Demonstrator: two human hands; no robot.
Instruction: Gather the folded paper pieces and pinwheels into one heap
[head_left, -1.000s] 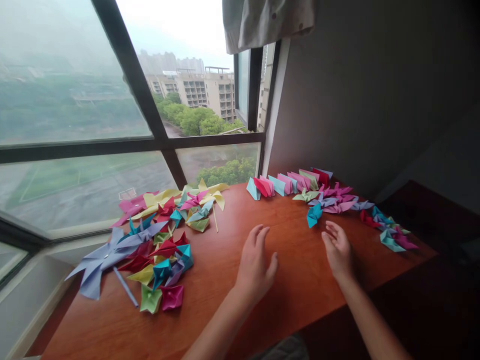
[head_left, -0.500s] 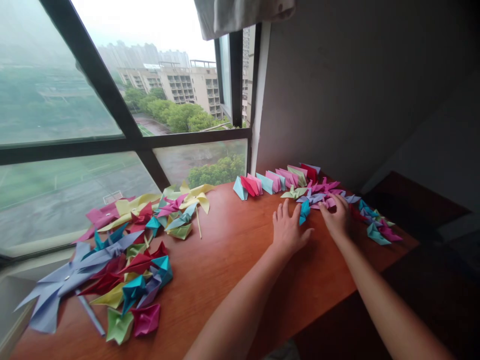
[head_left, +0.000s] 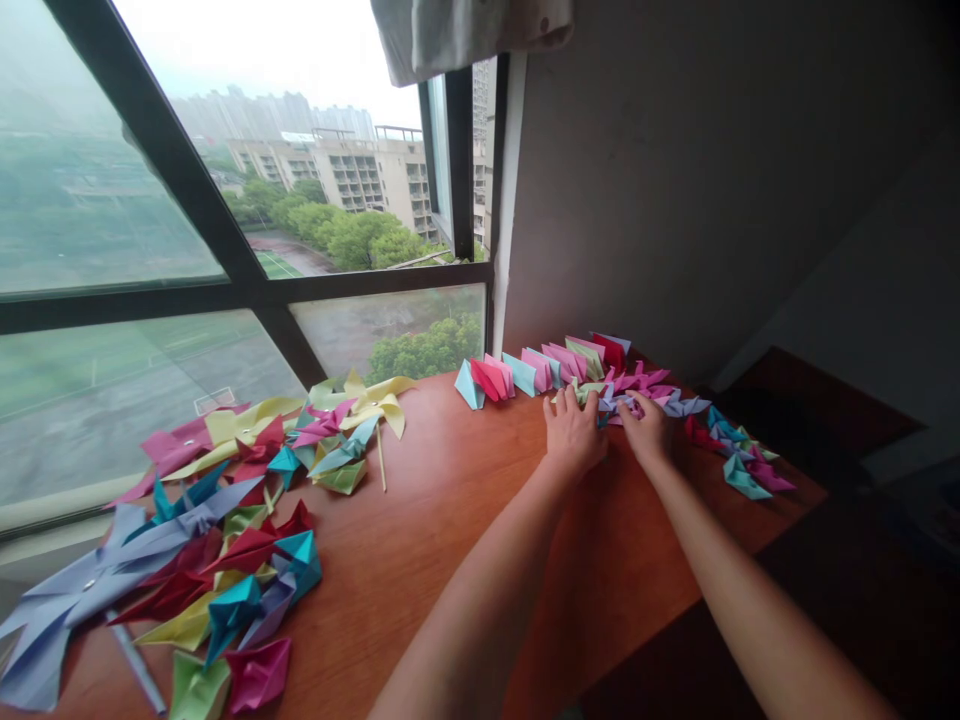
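Note:
Both my arms reach forward over the wooden table (head_left: 465, 540). My left hand (head_left: 574, 436) lies with its fingers stretched out, the tips touching the folded paper pieces (head_left: 645, 385) heaped by the wall. My right hand (head_left: 646, 430) is close beside it, with its fingers curled onto a purple and pink folded piece (head_left: 619, 403) in that heap. A teal piece shows only as a sliver between the two hands. Behind them, a row of upright folded papers (head_left: 525, 372) in teal, red, pink and green runs along the table's back edge.
A big pile of coloured paper pinwheels (head_left: 247, 520) covers the table's left side, some on sticks. More folded pieces (head_left: 739, 465) trail toward the right edge. Large windows (head_left: 150, 200) stand at the left and back, with a dark wall (head_left: 712, 180) on the right.
Both hands have moved forward from the table's middle to the heap by the wall. The teal piece is now mostly hidden between them. The view has shifted right.

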